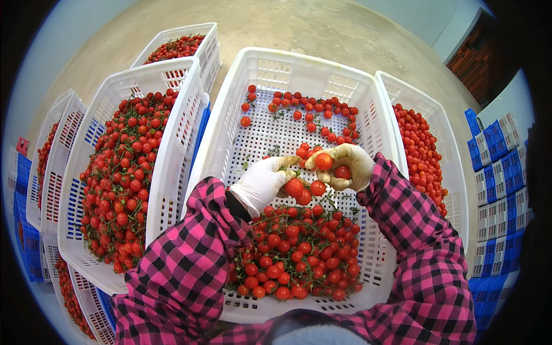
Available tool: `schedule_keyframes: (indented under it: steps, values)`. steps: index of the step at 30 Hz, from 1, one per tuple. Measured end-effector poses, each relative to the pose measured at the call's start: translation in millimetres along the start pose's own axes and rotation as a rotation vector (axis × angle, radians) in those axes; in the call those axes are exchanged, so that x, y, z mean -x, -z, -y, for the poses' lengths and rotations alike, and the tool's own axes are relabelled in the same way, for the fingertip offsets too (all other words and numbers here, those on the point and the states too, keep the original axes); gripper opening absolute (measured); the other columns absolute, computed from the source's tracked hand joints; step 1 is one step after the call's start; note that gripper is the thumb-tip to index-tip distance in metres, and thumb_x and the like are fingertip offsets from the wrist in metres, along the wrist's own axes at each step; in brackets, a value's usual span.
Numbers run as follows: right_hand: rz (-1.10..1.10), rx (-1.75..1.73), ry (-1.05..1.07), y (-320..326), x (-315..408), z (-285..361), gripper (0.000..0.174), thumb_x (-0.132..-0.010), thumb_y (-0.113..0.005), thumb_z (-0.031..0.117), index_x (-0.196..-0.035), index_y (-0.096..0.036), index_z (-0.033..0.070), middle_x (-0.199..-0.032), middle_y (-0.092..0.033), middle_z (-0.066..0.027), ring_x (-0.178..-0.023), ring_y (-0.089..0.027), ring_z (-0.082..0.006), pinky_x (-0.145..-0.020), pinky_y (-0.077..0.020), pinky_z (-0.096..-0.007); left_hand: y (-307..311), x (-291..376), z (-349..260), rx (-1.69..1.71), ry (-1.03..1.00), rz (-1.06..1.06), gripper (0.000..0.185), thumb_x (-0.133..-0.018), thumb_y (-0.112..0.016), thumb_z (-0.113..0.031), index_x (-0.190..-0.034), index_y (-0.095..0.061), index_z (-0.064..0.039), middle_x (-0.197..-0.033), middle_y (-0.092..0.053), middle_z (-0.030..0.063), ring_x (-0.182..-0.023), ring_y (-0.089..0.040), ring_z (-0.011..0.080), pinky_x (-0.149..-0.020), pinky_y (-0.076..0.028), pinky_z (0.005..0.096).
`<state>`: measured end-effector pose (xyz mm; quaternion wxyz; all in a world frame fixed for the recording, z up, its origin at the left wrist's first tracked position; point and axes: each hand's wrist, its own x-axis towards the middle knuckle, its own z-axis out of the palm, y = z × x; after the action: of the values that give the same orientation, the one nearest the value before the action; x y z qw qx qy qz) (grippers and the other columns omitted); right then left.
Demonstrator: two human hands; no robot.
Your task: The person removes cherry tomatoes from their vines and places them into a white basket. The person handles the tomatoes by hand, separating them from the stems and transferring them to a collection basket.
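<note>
Both hands wear stained white gloves and meet above a white perforated plastic crate (381, 172). My left hand (267, 179) pinches a green stem, with several cherry tomatoes (304, 197) hanging from it. Curled fingers of my right hand (345, 166) hold cherry tomatoes (323, 161), one at the fingertips and one against the palm. Below the hands, in the crate's near half, lies a heap of cherry tomatoes on green stems (297, 258). Towards the far side, tomatoes (332, 105) lie in a loose band, and bits of green stem are scattered on the crate floor.
At the left stands a white crate (170, 142) heaped with stemmed cherry tomatoes, with more filled crates behind and beside it. Another crate (435, 108) at the right holds loose tomatoes. Stacked blue and white crates (500, 172) stand at the far right on the concrete floor.
</note>
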<state>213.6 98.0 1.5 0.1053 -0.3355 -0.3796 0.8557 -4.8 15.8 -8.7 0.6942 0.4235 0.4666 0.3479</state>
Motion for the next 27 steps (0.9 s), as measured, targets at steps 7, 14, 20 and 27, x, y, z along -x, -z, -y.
schedule_keyframes:
  steps: [7, 14, 20, 27]
  values:
    - [-0.21, 0.131, 0.093, -1, -9, -1, 0.055, -0.089, -0.034, 0.061, -0.095, -0.054, 0.01, -0.087, -0.061, -0.0071, -0.043, -0.041, -0.0063, -0.031, -0.0251, -0.0178, 4, -1, -2, 0.191, 0.065, -0.07, 0.037, -0.09, -0.046, -0.013, -0.126, -0.047, -0.005, -0.108, -0.059, 0.0067, -0.088, -0.06, 0.0147, -0.075, -0.05, 0.0306]
    - [-0.279, 0.475, 0.023, -17, -13, -15, 0.027, -0.084, -0.063, 0.03, -0.097, -0.053, 0.01, -0.072, -0.054, 0.0, -0.048, -0.047, -0.006, -0.035, -0.0311, -0.0182, 7, -4, -1, 0.195, 0.085, -0.133, 0.037, -0.09, -0.045, -0.01, -0.126, -0.047, -0.005, -0.11, -0.057, 0.0084, -0.094, -0.058, 0.0168, -0.077, -0.05, 0.0336]
    - [-0.099, 0.242, 0.054, -11, -6, -5, 0.029, -0.082, -0.065, 0.018, -0.108, -0.055, 0.009, -0.069, -0.055, 0.0019, -0.048, -0.049, -0.0055, -0.034, -0.0322, -0.018, 4, -1, -2, 0.256, 0.014, -0.142, 0.036, -0.091, -0.042, -0.01, -0.127, -0.046, -0.005, -0.113, -0.057, 0.0108, -0.098, -0.058, 0.0187, -0.078, -0.05, 0.0322]
    - [0.039, 0.059, 0.057, -3, -4, -3, 0.047, -0.084, -0.055, 0.011, -0.128, -0.04, 0.007, -0.108, -0.053, -0.0081, -0.067, -0.061, -0.013, -0.034, -0.0408, -0.0182, 8, -5, -2, 0.324, -0.187, -0.157, 0.036, -0.093, -0.041, -0.011, -0.129, -0.043, -0.003, -0.113, -0.057, 0.0132, -0.1, -0.058, 0.0203, -0.082, -0.05, 0.0326]
